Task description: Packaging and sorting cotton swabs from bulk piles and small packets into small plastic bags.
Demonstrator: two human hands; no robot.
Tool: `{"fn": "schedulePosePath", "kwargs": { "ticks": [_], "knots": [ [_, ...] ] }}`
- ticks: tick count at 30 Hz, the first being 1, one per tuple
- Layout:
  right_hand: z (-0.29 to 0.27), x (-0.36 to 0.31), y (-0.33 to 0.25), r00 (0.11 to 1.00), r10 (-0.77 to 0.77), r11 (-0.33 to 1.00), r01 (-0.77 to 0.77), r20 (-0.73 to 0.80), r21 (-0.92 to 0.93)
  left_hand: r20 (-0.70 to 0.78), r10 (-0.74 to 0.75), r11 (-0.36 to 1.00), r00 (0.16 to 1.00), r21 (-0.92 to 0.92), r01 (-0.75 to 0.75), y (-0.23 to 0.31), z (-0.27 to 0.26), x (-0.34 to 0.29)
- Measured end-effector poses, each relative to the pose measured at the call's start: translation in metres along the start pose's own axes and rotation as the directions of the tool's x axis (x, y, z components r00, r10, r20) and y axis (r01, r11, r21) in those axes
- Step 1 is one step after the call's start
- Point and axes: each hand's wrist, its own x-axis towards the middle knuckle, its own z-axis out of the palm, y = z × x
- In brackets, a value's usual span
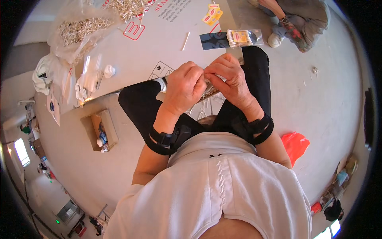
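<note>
Over the table's near edge, my left hand (184, 87) and my right hand (230, 79) meet with fingertips pinched together. Whatever lies between them is hidden or too small to make out. Just beyond my right hand lies a clear packet of cotton swabs (240, 38) with a yellow and red label, resting on a dark strip (213, 41). A single cotton swab (186, 41) lies loose on the table (167, 47), beyond my left hand. Several small yellow cards (212, 14) sit farther back.
Clear bags with heaps of cotton swabs (84, 32) fill the table's far left. Clear plastic sleeves (92, 71) and a small white round thing (109, 71) lie nearer. A cardboard box (88, 129) stands on the floor at left, a red bag (295, 145) at right. Another person (304, 24) sits far right.
</note>
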Motion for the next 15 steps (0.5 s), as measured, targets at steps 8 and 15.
{"fn": "schedulePosePath", "kwargs": {
  "ticks": [8, 15],
  "knots": [
    [0.000, 0.000, -0.020, 0.999, -0.007, 0.999, 0.009, -0.032, 0.052, -0.009, 0.114, 0.993, 0.993, 0.040, -0.113, 0.011, -0.009, 0.004],
    [-0.009, -0.010, -0.020, 0.999, 0.043, 0.996, -0.041, -0.027, 0.074, -0.100, 0.097, 0.995, 0.990, 0.037, -0.094, 0.017, -0.008, -0.005]
  ]
}}
